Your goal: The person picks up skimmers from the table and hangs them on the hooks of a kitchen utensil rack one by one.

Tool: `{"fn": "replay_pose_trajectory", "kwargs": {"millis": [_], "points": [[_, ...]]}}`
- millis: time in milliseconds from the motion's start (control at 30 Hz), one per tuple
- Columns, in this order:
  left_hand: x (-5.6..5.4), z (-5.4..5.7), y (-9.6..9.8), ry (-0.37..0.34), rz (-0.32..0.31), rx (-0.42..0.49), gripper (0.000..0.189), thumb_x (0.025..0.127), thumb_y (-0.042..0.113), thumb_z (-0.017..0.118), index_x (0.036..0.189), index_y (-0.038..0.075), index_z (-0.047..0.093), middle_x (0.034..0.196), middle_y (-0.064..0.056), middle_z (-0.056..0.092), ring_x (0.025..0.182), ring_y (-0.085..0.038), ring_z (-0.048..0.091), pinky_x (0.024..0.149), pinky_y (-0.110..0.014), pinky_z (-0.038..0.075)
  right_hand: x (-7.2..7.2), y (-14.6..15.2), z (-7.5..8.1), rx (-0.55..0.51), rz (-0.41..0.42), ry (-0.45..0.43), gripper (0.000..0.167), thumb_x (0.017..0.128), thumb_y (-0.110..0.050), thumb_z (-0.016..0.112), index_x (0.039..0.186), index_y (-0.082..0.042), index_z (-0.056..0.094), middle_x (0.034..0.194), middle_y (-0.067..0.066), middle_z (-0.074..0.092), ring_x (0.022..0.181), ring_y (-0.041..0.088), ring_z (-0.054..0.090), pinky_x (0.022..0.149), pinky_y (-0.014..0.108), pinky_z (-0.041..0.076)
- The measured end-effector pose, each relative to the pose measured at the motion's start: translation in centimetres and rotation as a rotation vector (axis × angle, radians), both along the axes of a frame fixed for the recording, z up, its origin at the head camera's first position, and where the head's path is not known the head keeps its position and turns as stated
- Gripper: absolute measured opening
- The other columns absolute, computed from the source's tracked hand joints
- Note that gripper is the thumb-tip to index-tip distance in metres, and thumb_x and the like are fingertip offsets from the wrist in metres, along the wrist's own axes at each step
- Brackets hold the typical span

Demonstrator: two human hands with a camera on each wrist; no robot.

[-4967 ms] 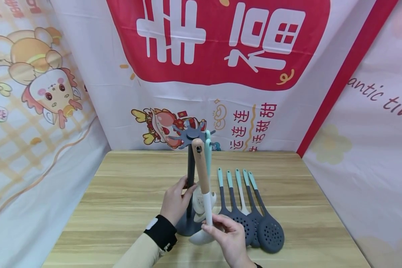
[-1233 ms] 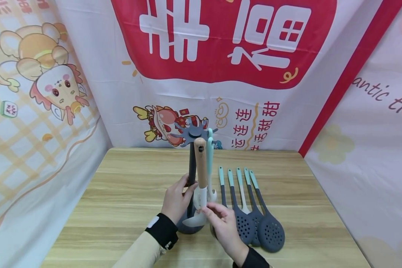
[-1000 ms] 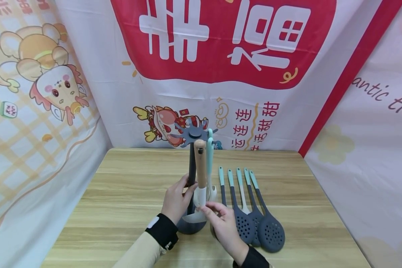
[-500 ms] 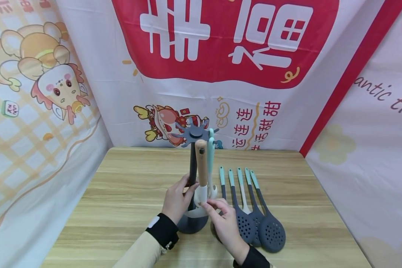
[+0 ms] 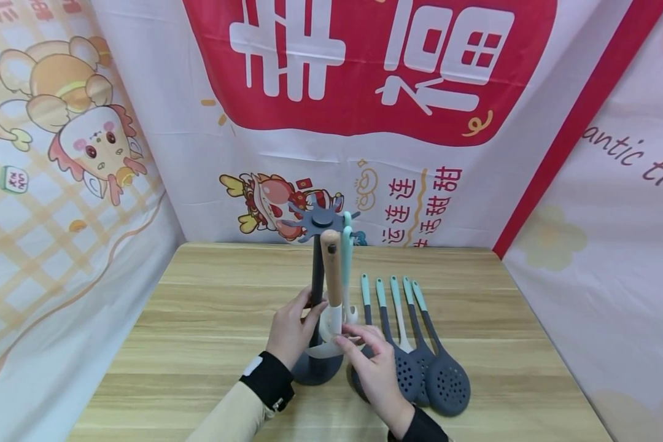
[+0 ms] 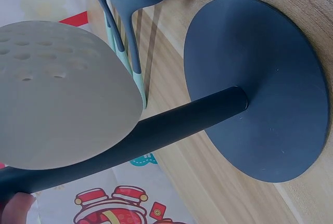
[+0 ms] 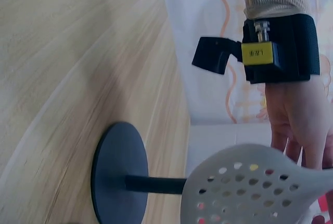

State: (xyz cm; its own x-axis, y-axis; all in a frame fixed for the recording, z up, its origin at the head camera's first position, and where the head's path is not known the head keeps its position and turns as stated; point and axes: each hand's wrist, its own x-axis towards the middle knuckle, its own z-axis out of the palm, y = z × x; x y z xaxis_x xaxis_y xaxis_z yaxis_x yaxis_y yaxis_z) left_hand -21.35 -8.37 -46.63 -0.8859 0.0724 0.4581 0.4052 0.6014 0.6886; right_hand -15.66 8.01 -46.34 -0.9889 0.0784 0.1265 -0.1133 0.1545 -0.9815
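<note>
A dark utensil stand [image 5: 317, 371] with a round base and a hooked top stands on the table. My left hand [image 5: 288, 329] grips its post. Close in front of the post, a skimmer with a wooden handle [image 5: 333, 270] hangs almost upright, its top near the hooks; whether it is hooked I cannot tell. Thumb and fingertips of my right hand [image 5: 377, 371] pinch its pale lower shaft. The skimmer's holed bowl [image 7: 234, 187] covers part of the post in the right wrist view. Mint-handled utensils [image 5: 346, 264] hang behind it on the stand.
Several dark utensils [image 5: 447, 385] with mint handles lie side by side on the wooden table [image 5: 199, 307], just right of the stand. Printed cloths [image 5: 342, 147] enclose the table at the back and both sides.
Compared with five seconds ago, the skimmer's bowl is higher and closer to the post. My right hand has risen with it. Lately its fingers shift only slightly. My left hand stays on the post.
</note>
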Motion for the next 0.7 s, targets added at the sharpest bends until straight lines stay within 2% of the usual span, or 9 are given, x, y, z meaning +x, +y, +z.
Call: {"fn": "replay_pose_trajectory", "kwargs": {"millis": [233, 500, 700], "points": [[-0.2, -0.1, 0.0, -0.016, 0.001, 0.007, 0.024, 0.097, 0.023, 0.064, 0.118, 0.013, 0.061, 0.100, -0.004, 0.074, 0.097, -0.023, 0.072, 0.071, -0.031, 0.063, -1.1, 1.6, -0.5, -0.018, -0.123, 0.052, 0.022, 0.094, -0.021, 0.069, 0.111, -0.009, 0.072, 0.107, 0.006, 0.072, 0.098, 0.012, 0.055, 0.087, 0.028, 0.046], [-0.2, -0.1, 0.0, -0.013, 0.004, 0.007, 0.022, 0.097, 0.023, 0.064, 0.116, 0.013, 0.062, 0.099, -0.003, 0.073, 0.097, -0.022, 0.072, 0.071, -0.030, 0.063, -4.2, 5.4, -4.2, 0.210, -0.275, 0.114, 0.021, 0.093, -0.026, 0.071, 0.109, -0.013, 0.074, 0.105, 0.003, 0.073, 0.098, 0.015, 0.054, 0.083, 0.032, 0.046], [-0.2, -0.2, 0.0, 0.013, -0.003, 0.002, 0.022, 0.096, 0.023, 0.065, 0.114, 0.012, 0.061, 0.097, -0.004, 0.073, 0.096, -0.024, 0.072, 0.071, -0.031, 0.063, -5.5, 8.6, -6.4, 0.340, -0.322, 0.092, 0.030, 0.093, -0.025, 0.071, 0.117, -0.007, 0.071, 0.116, 0.010, 0.071, 0.112, 0.026, 0.056, 0.094, 0.045, 0.049]]}}
